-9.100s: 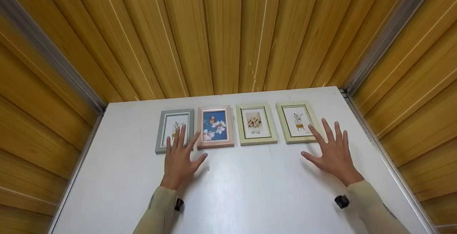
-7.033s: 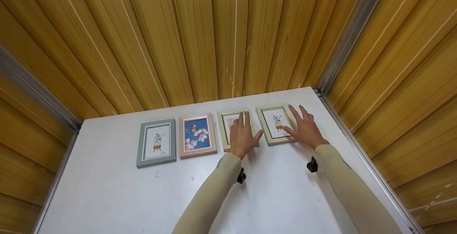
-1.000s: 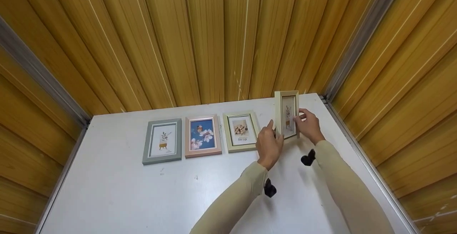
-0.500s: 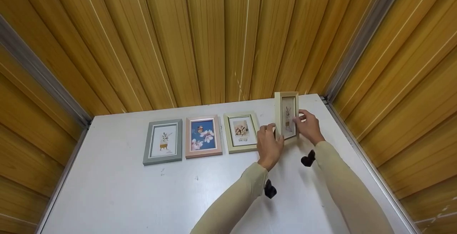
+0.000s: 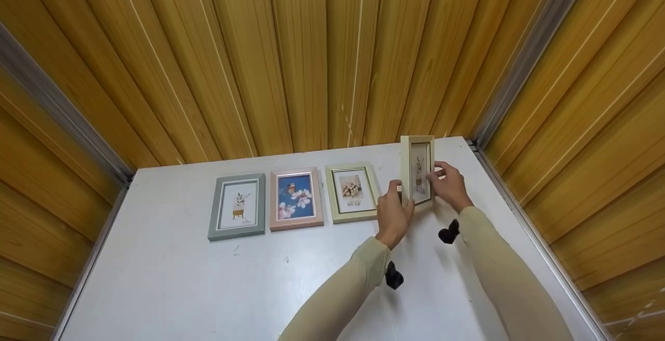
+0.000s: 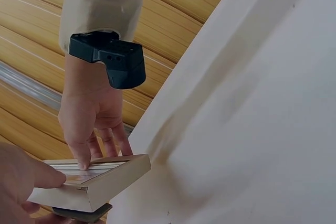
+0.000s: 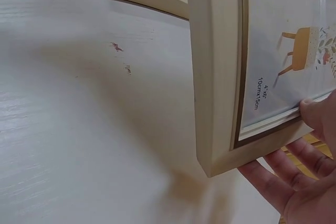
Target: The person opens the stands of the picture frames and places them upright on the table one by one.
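Observation:
A cream photo frame with a plant picture is raised off the white table at the right end of the row, its face turned toward the right. My left hand holds its left side, thumb on the front and fingers behind. My right hand pinches the opposite side; in the right wrist view its thumb presses the inner edge while the fingers reach underneath. A dark flat piece shows behind the frame in the left wrist view, by the left fingers. Most of the frame's back is hidden.
Left of the held frame lie a green frame, a pink frame and a grey-blue frame, face up in a row on the white table. Wood-patterned panels rise behind and at both sides.
Seven seconds ago the cream frame lay flat; it is now lifted and turned between both hands. Over the last second the left index finger has bent behind it, and the frame has sunk slightly.

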Motion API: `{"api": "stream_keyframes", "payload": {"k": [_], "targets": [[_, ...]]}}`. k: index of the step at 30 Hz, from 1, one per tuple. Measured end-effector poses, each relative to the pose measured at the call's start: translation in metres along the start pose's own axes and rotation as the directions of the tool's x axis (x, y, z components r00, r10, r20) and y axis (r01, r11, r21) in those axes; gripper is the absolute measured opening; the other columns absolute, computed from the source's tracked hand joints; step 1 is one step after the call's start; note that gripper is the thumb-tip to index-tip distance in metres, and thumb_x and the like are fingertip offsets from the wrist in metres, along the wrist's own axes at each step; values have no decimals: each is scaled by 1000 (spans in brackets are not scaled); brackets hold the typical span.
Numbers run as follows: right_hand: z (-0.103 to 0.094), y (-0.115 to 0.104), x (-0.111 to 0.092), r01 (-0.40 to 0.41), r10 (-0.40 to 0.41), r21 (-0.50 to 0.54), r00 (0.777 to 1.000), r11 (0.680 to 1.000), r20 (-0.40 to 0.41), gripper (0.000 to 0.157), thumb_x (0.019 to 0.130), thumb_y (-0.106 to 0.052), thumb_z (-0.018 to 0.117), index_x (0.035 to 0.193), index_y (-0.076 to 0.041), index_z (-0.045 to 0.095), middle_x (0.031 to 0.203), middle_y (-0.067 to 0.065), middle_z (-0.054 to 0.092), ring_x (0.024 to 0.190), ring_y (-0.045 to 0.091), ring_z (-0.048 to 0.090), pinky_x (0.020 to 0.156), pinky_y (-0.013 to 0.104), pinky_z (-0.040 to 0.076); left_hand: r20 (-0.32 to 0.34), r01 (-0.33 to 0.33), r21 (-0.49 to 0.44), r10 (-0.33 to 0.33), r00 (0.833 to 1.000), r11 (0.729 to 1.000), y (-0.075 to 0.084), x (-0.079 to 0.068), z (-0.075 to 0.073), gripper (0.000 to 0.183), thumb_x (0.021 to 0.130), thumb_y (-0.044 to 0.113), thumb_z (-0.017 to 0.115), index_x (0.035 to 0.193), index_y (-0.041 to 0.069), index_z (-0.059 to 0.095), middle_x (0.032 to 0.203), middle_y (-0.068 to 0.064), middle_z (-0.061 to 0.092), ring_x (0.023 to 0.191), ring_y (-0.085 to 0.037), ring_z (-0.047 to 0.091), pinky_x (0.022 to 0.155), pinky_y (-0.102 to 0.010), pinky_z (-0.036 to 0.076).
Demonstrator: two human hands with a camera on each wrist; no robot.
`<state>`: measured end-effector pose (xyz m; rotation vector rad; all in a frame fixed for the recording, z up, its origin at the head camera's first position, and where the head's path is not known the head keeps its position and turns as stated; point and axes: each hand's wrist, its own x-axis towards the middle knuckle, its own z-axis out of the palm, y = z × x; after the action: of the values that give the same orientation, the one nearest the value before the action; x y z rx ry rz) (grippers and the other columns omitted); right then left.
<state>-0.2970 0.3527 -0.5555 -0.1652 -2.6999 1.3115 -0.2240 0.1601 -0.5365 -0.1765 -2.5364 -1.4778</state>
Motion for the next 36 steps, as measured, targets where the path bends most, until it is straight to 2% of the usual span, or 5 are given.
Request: {"api": "stream_keyframes", "payload": {"k": [4,9,18,26,36], "targets": [[1,0,-1,-14,14,7,1000,1000,17,43,105,-19,58,143,-1,55,116,26,64,94,32,67,66,27,54,3,-6,-24,6,1000,1000,-2,0,-1,42,88,9,79,126,9,62,81,-5,73,63,-10,55,56,-26,48],[1,1,-3,-29,29,6,999,1000,28,43,105,-21,58,143,-2,54,118,25,64,96,32,66,68,27,54,21,3,-51,-2,1000,999,-4,0,-1,40,88,8,78,125,10,62,76,0,69,62,-7,50,55,-24,44],[-11,-7,0,-18,18,-5,994,1000,106,52,106,-27,55,151,-1,45,124,29,61,102,40,67,74,37,60,29,31,-155,-27,999,987,-5,0,-2,41,87,4,78,125,11,63,99,-10,78,77,-9,67,66,-24,54],[-22,-51,2,122,-118,-158,992,980,35,63,106,-28,57,158,-3,32,128,32,56,104,46,63,86,56,52,17,15,-181,-12,1000,983,-8,2,-2,40,87,0,75,124,8,63,101,-13,78,81,-14,74,70,-27,58],[-24,-117,-10,189,-171,-259,981,947,91,70,105,-46,55,164,-21,26,140,27,53,119,45,58,93,66,48,13,15,-168,-13,1000,986,-7,3,-4,40,89,3,75,126,9,62,104,-12,77,86,-14,72,73,-29,58]]}}
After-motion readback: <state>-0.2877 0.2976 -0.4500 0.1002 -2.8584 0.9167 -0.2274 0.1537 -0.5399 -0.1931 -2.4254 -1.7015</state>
